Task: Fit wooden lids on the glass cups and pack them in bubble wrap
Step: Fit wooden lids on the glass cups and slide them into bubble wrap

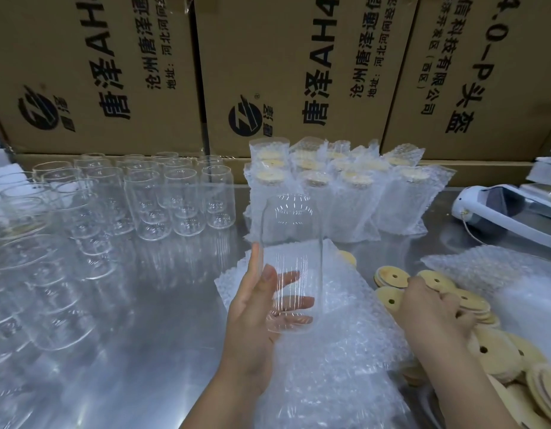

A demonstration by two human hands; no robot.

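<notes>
1. While lid-fitting is in hand, our left grip (pixel 255 311) holds one glass cup (pixel 291 243) upright above the bubble wrap (pixel 329 360), fingers wrapped round its lower wall.
2. Our right grip (pixel 431 308) curls over the wooden lids (pixel 490 351) on the surface (pixel 144 320); whether it holds one, we cannot tell.
3. Next, we judge: seat a lid squarely on the rim.
</notes>
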